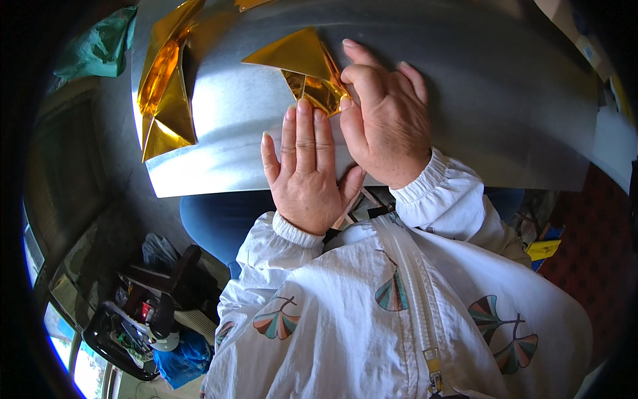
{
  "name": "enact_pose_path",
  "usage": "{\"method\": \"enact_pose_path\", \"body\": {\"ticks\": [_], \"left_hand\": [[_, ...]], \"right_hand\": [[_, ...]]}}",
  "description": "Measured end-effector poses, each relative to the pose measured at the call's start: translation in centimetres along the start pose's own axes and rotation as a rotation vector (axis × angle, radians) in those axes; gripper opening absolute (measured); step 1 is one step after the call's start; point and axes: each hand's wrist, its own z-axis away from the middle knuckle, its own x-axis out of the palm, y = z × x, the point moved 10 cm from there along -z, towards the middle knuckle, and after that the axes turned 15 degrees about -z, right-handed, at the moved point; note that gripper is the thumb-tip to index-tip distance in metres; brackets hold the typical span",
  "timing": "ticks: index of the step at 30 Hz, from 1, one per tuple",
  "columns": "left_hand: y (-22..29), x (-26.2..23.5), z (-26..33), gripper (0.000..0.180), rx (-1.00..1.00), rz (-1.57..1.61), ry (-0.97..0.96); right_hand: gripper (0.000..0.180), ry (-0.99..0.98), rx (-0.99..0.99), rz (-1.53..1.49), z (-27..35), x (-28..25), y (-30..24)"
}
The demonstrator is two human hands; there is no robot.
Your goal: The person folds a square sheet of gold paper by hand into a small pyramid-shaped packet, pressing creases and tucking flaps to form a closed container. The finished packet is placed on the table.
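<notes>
A shiny gold folded paper piece (pixel 296 52) lies on the metal tabletop (pixel 492 126) in front of me. My left hand (pixel 304 166) lies flat, its straight fingertips on the near edge of the paper. The thumb and bent index finger of my right hand (pixel 391 113) close on the paper's right corner, while its other fingers spread over the table. Farther left lies another gold folded paper (pixel 166 90), long and pointed, with a hollow middle. At the top edge a bit of more gold paper (pixel 252 3) shows.
A green plastic bag (pixel 98 43) is beyond the table's left end. At lower left, a dark chair (pixel 166 286) stands near a blue bag (pixel 183 359) and cluttered items. Pale objects and papers (pixel 608 126) line the right edge. A patterned dark red floor covering (pixel 591 239) lies at right.
</notes>
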Motion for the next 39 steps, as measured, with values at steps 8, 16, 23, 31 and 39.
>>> {"method": "enact_pose_path", "body": {"ticks": [8, 16, 23, 31, 39], "left_hand": [[0.5, -0.4, -1.2, 0.070, 0.076, 0.079, 0.024], [0.1, -0.9, -1.8, 0.077, 0.136, 0.159, 0.016], [0.5, -0.5, -1.8, 0.087, 0.186, 0.079, 0.008], [0.2, -1.2, -1.8, 0.082, 0.145, 0.131, 0.067], [0.1, -1.4, -1.8, 0.086, 0.148, 0.127, 0.069]], "right_hand": [[0.026, 0.015, 0.002, -0.016, 0.0, -0.1, 0.0], [0.024, 0.018, 0.019, -0.048, 0.2, -0.2, 0.2], [0.041, -0.046, -0.144, -0.034, 2.0, -1.3, -0.5], [0.037, -0.187, -0.217, 0.199, 3.0, -0.1, -1.1], [0.037, -0.172, -0.207, 0.229, 3.1, 0.0, -1.3]]}}
